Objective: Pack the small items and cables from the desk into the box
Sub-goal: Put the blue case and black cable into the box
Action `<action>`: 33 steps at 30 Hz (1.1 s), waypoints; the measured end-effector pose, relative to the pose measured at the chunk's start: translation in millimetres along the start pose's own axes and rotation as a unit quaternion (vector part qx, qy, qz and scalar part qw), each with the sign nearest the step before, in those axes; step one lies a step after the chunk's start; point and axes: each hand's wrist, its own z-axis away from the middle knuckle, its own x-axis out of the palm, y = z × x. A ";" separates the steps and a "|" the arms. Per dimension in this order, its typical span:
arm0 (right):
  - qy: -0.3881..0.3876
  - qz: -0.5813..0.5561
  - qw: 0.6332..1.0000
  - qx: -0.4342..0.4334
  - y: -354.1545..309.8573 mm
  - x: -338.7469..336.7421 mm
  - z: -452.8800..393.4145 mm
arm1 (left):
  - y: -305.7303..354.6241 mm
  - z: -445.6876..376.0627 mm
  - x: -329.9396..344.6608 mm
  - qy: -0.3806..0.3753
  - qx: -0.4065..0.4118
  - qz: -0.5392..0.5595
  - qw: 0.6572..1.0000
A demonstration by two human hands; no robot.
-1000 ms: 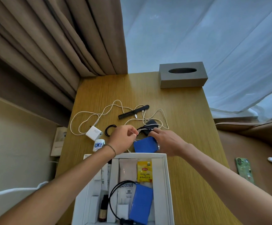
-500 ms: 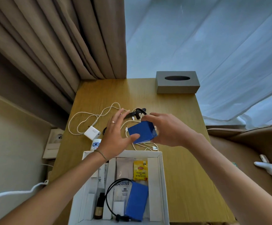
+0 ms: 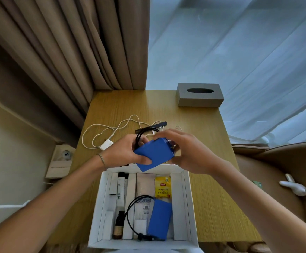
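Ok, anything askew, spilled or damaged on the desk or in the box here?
Nothing spilled or damaged. Only mess: the white charger cable sprawls in loose loops across the desk, not yet packed.

My worktop [image 3: 194, 125] is yellow wood with fine lines. My box [image 3: 101, 212] is smooth white card. The blue pack [image 3: 154, 154] I hold looks matt. The curtain [image 3: 66, 52] is thick brown cloth.

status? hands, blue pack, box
Both hands, left and right, grip blue pack above box far edge. Black cable looped in left. Drop path unobstructed.
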 end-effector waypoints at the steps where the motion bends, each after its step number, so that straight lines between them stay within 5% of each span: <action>1: -0.018 -0.091 0.995 0.028 0.7 0.7 2.8 | -3.0 5.3 0.5 0.017 0.000 0.002 1.000; 5: -0.090 -0.457 0.873 0.143 5.7 1.9 12.6 | -12.8 24.3 11.2 0.073 0.029 -0.036 0.996; 9: -0.167 -0.463 0.803 0.336 2.3 27.5 6.7 | -20.9 33.6 27.2 0.124 0.090 -0.148 0.977; 17: -0.102 -0.586 0.696 0.403 -0.3 74.8 12.1 | -46.5 54.7 32.3 0.130 0.250 -0.445 0.850; 21: -0.010 -0.560 0.710 0.426 8.7 105.8 27.9 | -65.4 68.2 25.7 0.126 0.219 -0.451 0.856; 27: 0.094 -0.429 0.745 0.502 23.9 142.9 32.3 | -86.7 79.0 17.7 -0.081 0.003 -0.389 0.918; 33: 0.126 -0.382 0.763 0.507 33.6 159.2 25.5 | -92.0 72.9 31.7 -0.082 -0.075 -0.262 0.959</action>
